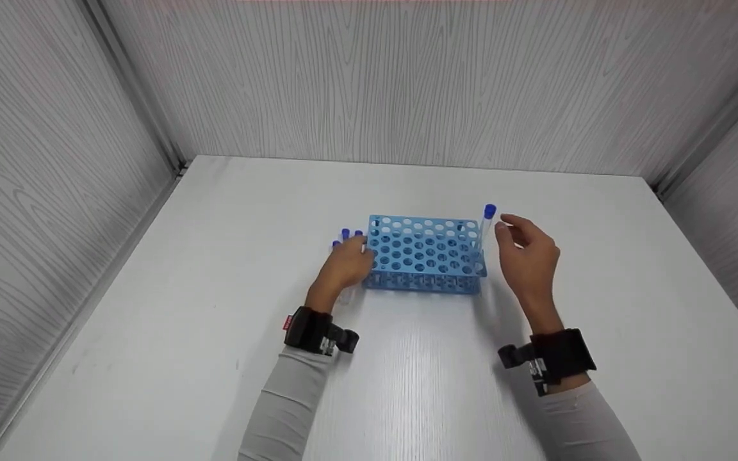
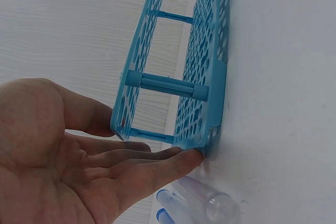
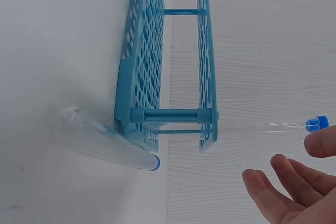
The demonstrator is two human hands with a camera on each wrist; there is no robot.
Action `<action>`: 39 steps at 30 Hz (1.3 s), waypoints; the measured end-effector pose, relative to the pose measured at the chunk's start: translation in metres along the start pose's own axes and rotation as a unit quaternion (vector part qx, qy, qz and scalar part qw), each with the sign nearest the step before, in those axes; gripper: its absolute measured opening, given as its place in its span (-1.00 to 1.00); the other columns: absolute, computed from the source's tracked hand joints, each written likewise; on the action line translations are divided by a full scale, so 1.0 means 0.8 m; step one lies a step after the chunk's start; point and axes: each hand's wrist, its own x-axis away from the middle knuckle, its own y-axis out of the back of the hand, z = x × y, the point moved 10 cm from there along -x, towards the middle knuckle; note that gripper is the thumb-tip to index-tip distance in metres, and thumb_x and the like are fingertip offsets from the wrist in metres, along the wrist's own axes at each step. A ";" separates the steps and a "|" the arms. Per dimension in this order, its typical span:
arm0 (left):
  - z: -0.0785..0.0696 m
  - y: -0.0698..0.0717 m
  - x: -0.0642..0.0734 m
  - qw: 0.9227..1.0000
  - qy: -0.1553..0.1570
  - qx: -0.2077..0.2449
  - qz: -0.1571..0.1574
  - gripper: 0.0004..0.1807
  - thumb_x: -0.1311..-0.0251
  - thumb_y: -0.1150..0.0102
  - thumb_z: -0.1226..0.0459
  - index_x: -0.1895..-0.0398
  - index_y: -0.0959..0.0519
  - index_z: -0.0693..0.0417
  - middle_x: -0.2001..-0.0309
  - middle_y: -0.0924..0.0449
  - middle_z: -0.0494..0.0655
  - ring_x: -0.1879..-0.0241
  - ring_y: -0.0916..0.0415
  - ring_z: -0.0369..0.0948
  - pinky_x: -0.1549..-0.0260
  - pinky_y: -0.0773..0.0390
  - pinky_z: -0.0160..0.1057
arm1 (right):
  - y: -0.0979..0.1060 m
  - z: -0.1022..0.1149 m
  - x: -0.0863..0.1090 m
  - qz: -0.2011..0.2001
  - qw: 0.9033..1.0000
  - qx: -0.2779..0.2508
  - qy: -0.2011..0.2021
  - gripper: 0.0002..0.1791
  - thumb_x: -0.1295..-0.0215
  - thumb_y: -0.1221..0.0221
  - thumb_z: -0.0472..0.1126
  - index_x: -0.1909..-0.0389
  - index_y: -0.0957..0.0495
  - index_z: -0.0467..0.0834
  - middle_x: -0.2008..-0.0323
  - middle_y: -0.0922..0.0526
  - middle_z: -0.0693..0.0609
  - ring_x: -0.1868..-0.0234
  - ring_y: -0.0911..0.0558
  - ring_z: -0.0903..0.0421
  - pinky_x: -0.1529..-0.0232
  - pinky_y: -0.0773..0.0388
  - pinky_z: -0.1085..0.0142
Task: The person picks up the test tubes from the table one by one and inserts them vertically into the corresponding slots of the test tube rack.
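Observation:
A blue test tube rack (image 1: 426,253) with rows of round holes stands on the white table. At its left end my left hand (image 1: 346,261) holds it, the thumb (image 2: 92,116) at the top plate's corner and the fingers along the end. A clear tube with a blue cap (image 1: 490,210) stands slightly tilted in the right end of the rack. Beside that cap is my right hand (image 1: 531,255), its thumb and fingers apart and holding nothing. Blue-capped tubes (image 1: 345,234) are clustered left of the rack, partly hidden by my left hand.
The right wrist view shows another clear tube (image 3: 113,142) with a blue rim beside the rack's base. Grey wood-grain panels (image 1: 407,83) close off the back and both sides of the white table (image 1: 215,256).

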 end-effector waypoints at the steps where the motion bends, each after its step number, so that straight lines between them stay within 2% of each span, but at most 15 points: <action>1: 0.000 0.000 0.000 1.000 0.000 0.000 0.000 -0.40 -0.56 0.25 0.15 -0.57 -0.16 0.16 -0.55 -0.20 0.11 -0.58 -0.07 0.05 -0.52 -0.17 0.06 | 0.000 -0.001 0.000 0.002 1.000 0.005 -0.002 -0.61 -0.50 -0.10 -0.05 -0.17 -0.65 -0.15 -0.03 -0.74 -0.13 -0.08 -0.70 -0.04 -0.26 -0.57 0.02; 8: -0.001 0.002 0.001 1.000 -0.009 -0.006 -0.006 -0.41 -0.55 0.23 0.16 -0.56 -0.19 0.19 -0.54 -0.23 0.13 -0.56 -0.10 0.06 -0.51 -0.19 0.06 | -0.010 -0.018 -0.003 0.050 0.997 0.049 -0.039 -0.56 -0.51 -0.06 -0.11 -0.30 -0.55 -0.17 -0.10 -0.70 -0.22 -0.12 -0.66 -0.14 -0.17 -0.59 -0.06; 14: -0.003 0.001 0.002 1.000 -0.011 -0.013 -0.006 -0.41 -0.54 0.23 0.18 -0.55 -0.20 0.21 -0.53 -0.25 0.13 -0.55 -0.12 0.06 -0.52 -0.19 0.04 | -0.022 -0.037 -0.004 0.105 0.988 0.091 -0.068 -0.51 -0.51 -0.01 -0.14 -0.38 -0.45 -0.21 -0.19 -0.63 -0.29 -0.23 -0.61 -0.23 -0.21 -0.57 -0.11; 17: -0.002 0.000 0.001 1.000 -0.006 -0.010 -0.005 -0.41 -0.54 0.23 0.17 -0.56 -0.19 0.19 -0.53 -0.24 0.12 -0.56 -0.11 0.05 -0.52 -0.18 0.04 | -0.032 -0.048 -0.001 0.156 0.977 0.116 -0.088 -0.48 -0.53 0.02 -0.13 -0.42 -0.39 -0.22 -0.25 -0.57 -0.33 -0.27 -0.57 -0.27 -0.23 -0.55 -0.12; 20: -0.001 0.000 0.001 1.000 -0.003 -0.007 -0.006 -0.41 -0.55 0.23 0.16 -0.56 -0.19 0.17 -0.54 -0.23 0.11 -0.57 -0.09 0.05 -0.52 -0.18 0.05 | -0.046 -0.058 0.005 0.220 0.959 0.143 -0.105 -0.44 -0.55 0.05 -0.10 -0.47 -0.32 -0.24 -0.30 -0.50 -0.37 -0.29 -0.53 -0.29 -0.25 -0.55 -0.11; 23: -0.001 0.000 0.000 1.000 -0.001 -0.005 -0.006 -0.41 -0.55 0.23 0.16 -0.56 -0.19 0.17 -0.55 -0.21 0.11 -0.57 -0.08 0.04 -0.53 -0.16 0.05 | -0.056 -0.067 0.010 0.265 0.944 0.159 -0.117 -0.41 -0.56 0.07 -0.08 -0.50 -0.26 -0.25 -0.34 -0.45 -0.39 -0.30 -0.52 -0.30 -0.24 -0.55 -0.10; 26: 0.000 0.000 0.001 1.000 0.001 -0.002 -0.004 -0.41 -0.55 0.24 0.15 -0.57 -0.18 0.16 -0.55 -0.21 0.10 -0.58 -0.07 0.05 -0.53 -0.16 0.05 | -0.059 -0.072 0.012 0.280 0.938 0.166 -0.118 -0.40 -0.56 0.06 -0.08 -0.51 -0.23 -0.26 -0.35 -0.43 -0.41 -0.31 -0.51 -0.31 -0.25 -0.55 -0.10; 35: 0.000 0.000 0.002 1.000 0.004 0.000 -0.002 -0.41 -0.56 0.24 0.15 -0.57 -0.18 0.15 -0.54 -0.23 0.11 -0.57 -0.09 0.06 -0.52 -0.17 0.06 | -0.061 -0.077 0.012 0.293 0.933 0.179 -0.113 -0.38 -0.50 -0.02 -0.14 -0.48 -0.24 -0.32 -0.30 -0.48 -0.42 -0.27 -0.54 -0.32 -0.22 -0.57 -0.09; 39: -0.001 0.000 0.003 1.000 -0.003 -0.001 -0.002 -0.41 -0.55 0.24 0.16 -0.56 -0.18 0.17 -0.53 -0.25 0.12 -0.56 -0.11 0.06 -0.52 -0.18 0.06 | -0.064 -0.077 0.013 0.295 0.931 0.187 -0.107 -0.36 -0.47 -0.08 -0.16 -0.47 -0.26 -0.34 -0.27 -0.52 -0.42 -0.24 -0.57 -0.32 -0.20 -0.58 -0.07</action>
